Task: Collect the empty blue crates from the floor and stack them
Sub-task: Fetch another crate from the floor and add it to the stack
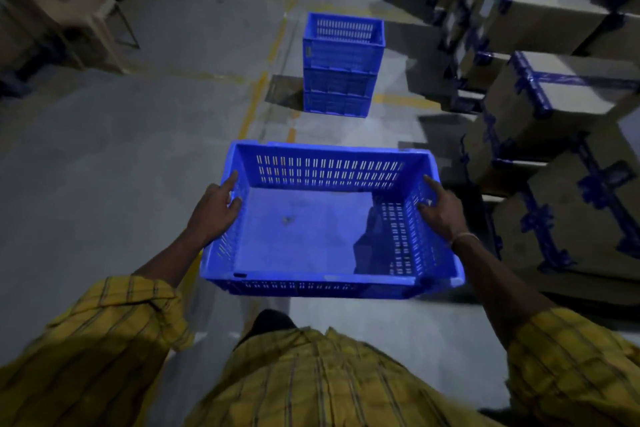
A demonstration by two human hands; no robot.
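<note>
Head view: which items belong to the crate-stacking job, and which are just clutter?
Job items:
- blue crate, empty, held by left hand and right hand at its side walls
- crate stack on the floor ahead

Clutter:
- taped cardboard boxes, right
- plastic chair, left
- yellow floor lines

No text, label or number can be read on any crate or carton
</note>
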